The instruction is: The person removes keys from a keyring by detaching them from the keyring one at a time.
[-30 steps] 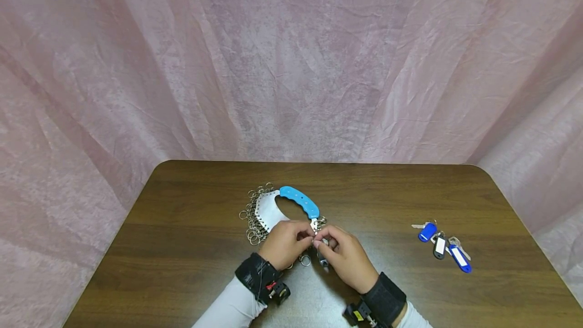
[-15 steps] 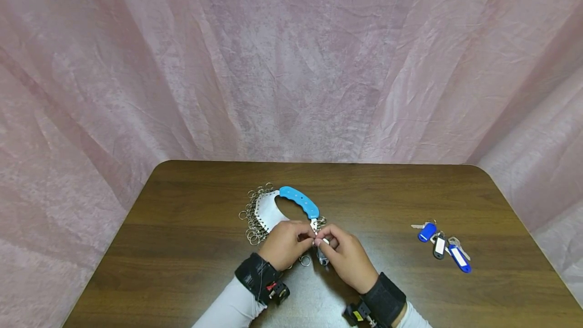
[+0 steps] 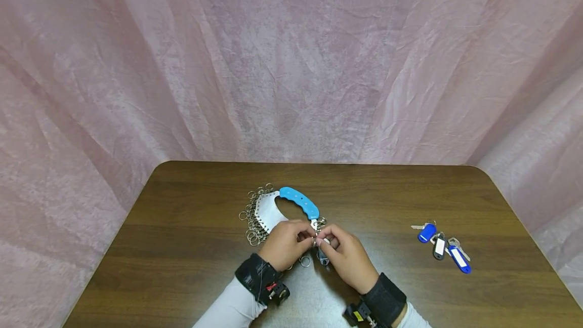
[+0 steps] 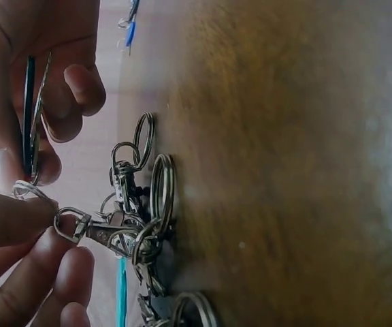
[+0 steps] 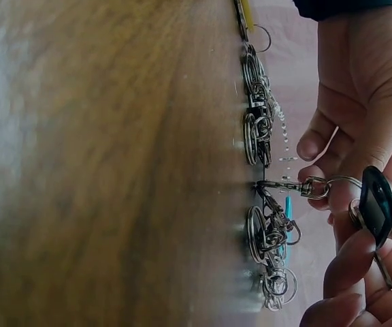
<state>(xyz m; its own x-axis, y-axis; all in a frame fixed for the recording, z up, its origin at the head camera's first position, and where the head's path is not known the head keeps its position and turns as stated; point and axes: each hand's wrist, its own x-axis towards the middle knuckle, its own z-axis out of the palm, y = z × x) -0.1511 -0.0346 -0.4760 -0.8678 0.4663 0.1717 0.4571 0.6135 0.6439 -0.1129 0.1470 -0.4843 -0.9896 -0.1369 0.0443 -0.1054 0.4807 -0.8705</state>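
Observation:
A curved white metal plate point(image 3: 267, 210) with a blue handle point(image 3: 299, 200) lies on the table, its edge hung with swivel clasps and split rings. My left hand point(image 3: 284, 243) pinches a split ring point(image 4: 36, 191) that is linked to a swivel clasp point(image 4: 101, 233). Facing it, fingertips close together, my right hand point(image 3: 342, 256) pinches a dark key tag point(image 5: 378, 206) and a key point(image 5: 383, 271). The tag's small ring point(image 5: 354, 212) sits right by the split ring. Fingers hide part of where the rings meet.
On the right of the brown table point(image 3: 205, 277) lie several keys with tags: a blue tag point(image 3: 426, 233), a black tag point(image 3: 439, 248) and another blue tag point(image 3: 460, 259). Loose-hanging rings point(image 3: 305, 261) lie beside my left hand. A pink curtain point(image 3: 291, 65) hangs behind the table.
My right fingertips have shifted very slightly, and the dark tag below them has turned a little. My left hand stays in place on the split ring.

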